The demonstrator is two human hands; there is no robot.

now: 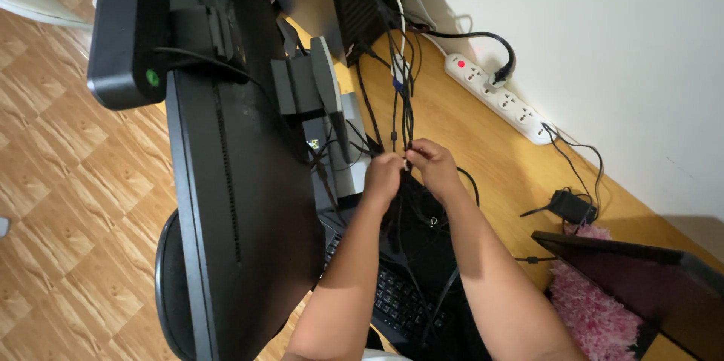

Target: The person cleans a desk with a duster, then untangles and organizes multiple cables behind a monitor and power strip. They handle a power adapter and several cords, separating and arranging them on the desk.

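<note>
In the head view, centre of the frame, I have both hands together on a bundle of black cables (pixel 400 116). My left hand (pixel 383 178) and right hand (pixel 433 167) meet at its lower end, fingers pinched narrow around the strands. The bundle's long axis runs up the frame from my fingers toward the monitor (pixel 241 202) back. Both hands are equally near. A white power strip (pixel 520 114) lies upper right on the table (pixel 483 142).

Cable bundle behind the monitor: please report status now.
Left hand and right hand both pinching the black cable bundle, fingers closed. Bundle hangs above keyboard. Monitor crowds the left side.
</note>
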